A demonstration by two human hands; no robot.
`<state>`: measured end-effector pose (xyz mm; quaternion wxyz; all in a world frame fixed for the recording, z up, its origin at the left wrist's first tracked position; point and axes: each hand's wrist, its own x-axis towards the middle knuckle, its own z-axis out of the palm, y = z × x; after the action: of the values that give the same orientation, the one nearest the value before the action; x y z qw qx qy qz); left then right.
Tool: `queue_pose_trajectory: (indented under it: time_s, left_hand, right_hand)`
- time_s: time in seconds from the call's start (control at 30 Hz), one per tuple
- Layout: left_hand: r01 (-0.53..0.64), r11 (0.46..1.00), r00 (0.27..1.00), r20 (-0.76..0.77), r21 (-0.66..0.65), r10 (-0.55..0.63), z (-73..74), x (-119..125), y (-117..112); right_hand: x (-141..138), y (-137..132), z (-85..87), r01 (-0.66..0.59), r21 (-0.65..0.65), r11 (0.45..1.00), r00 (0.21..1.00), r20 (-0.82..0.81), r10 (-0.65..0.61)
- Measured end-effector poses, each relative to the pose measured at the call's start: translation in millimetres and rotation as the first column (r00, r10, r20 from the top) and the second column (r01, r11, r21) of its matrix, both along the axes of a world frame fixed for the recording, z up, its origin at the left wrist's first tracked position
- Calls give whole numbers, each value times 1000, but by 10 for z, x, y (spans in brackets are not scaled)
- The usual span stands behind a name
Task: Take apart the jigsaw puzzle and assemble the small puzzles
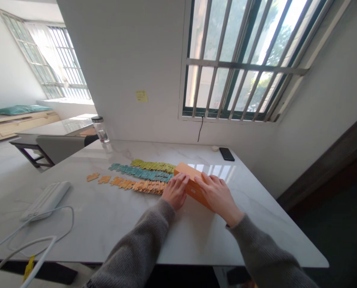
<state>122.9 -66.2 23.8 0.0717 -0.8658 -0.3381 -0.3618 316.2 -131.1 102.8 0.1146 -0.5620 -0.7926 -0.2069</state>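
Orange card box [190, 185] held in a two-handed grip on a white marble desk [226, 236], its long body angled across the surface. The left hand [176, 191] and the right hand [218, 196] close on it from opposite sides, fingers laid flat against the card, with the box pressed between them. Grey knit sleeves [136, 248] run from both wrists toward the bottom of the frame.

Just left of the grip lie three long bands of jigsaw puzzle pieces: a yellow-green row [152, 166] farthest away, a teal row [139, 173] in the middle and an orange row [136, 186] nearest, their right ends just beside the box. Two loose orange pieces [92, 177] sit apart, farther left.

Beyond the grip, near the desk's far edge, a black smartphone [226, 154] lies flat below a barred window [244, 60]. Far to the left stand a clear bottle [100, 130] with a dark cap and, nearer the camera, a white plastic case [45, 201] beside a white cable [31, 240]. A yellow sticky note [141, 96] marks the wall ahead.
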Motion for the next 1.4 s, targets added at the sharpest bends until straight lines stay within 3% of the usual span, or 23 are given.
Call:
queue_pose_trajectory:
  time_s: [0.13, 0.27, 0.4, 0.53, 0.73, 0.9, 1.13, 1.27, 1.4]
  left_hand:
    - [14, 1000, 1000, 22, -10, -14, -67, -3, -29]
    - [25, 998, 998, 54, -59, -22, -116, -4, -44]
    - [12, 993, 996, 88, -121, -1, -166, 0, -40]
    - [10, 986, 982, 189, -167, 22, -219, 2, -7]
    - [106, 963, 954, 298, -246, -28, -286, 24, 30]
    - [175, 920, 949, 310, -350, -63, -403, 62, 60]
    - [355, 791, 912, 369, -498, -177, -513, 149, 65]
    - [419, 706, 884, 435, -571, -174, -497, 251, 66]
    - [410, 704, 877, 463, -580, -128, -474, 295, 123]
  right_hand:
    - [-87, -115, 57, 24, -9, 1000, 999, 25, -24]
    - [-250, -263, 7, 40, -5, 999, 999, 24, -40]
    - [-380, -243, -140, 38, 11, 999, 998, 57, -38]
    - [-414, -50, -331, 34, 56, 998, 986, 161, -42]
    - [-335, 172, -614, -32, 18, 999, 973, 231, 27]
    - [-287, 140, -735, -98, -28, 995, 980, 174, 101]
    - [18, -10, -561, -244, -51, 968, 965, -110, 238]
    - [236, 60, -645, -190, -18, 982, 963, -201, 183]
    - [330, 157, -794, -148, 18, 989, 950, -276, 147]
